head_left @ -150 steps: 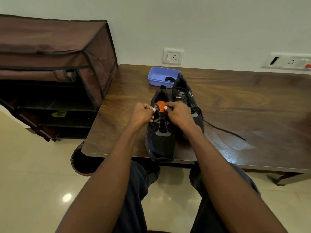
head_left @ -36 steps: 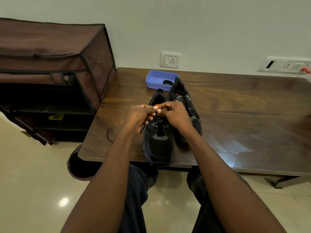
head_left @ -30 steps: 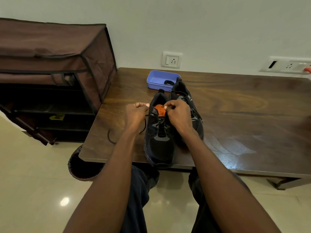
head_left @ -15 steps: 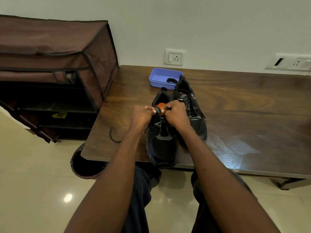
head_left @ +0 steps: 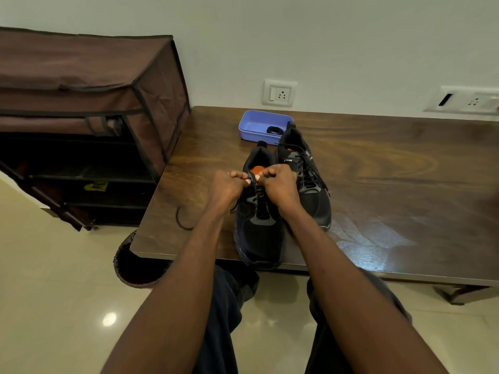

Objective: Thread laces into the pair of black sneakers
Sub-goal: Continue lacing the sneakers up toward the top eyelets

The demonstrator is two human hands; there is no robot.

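Both hands, left hand and right hand, pinch the black lace over the near sneaker (toe at the table's front edge). At 1 o'clock the laced sneaker touches it on the wooden table. Purple tray at 12, brown shoe rack at 10.

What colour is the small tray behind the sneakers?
Light purple-blue tray, clearest in the head view.

Glossy wooden table; mesh-cloth sneakers
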